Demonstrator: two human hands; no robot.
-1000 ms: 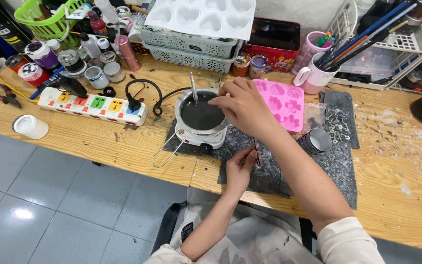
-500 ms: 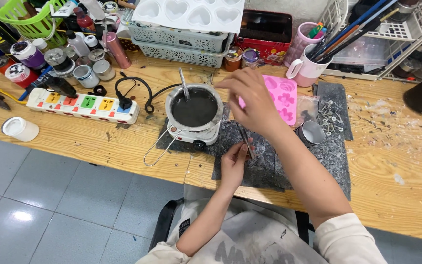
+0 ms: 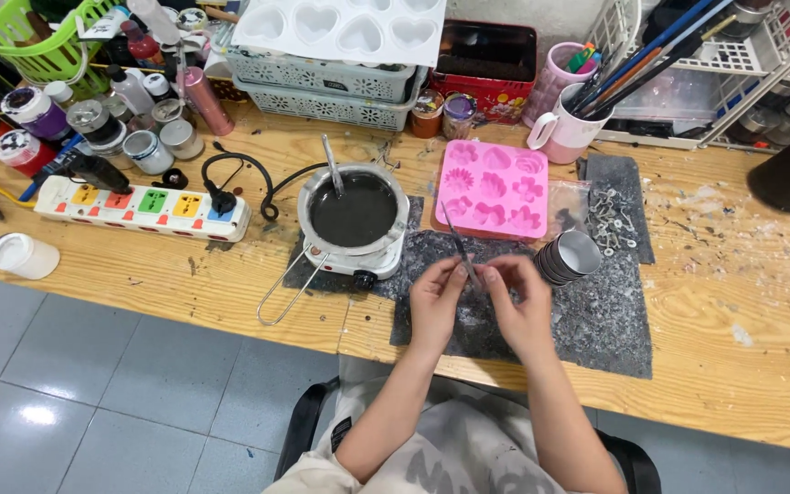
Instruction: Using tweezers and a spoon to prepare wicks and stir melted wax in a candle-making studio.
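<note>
Holding thin metal tweezers just in front of the pink mould, my left hand and right hand pinch their lower end with closed fingers; they look light, stiff, slippery.

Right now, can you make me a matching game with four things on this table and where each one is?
Things:
1. pink flower mold
2. power strip
3. little pot of dark liquid
4. thin metal stick

Places:
A. on the small white heater
B. pinched by both hands, the left hand and the right hand
C. far left, with coloured sockets
D. right of the pot

Pairs: 1-D, 2-C, 3-A, 4-B
</note>
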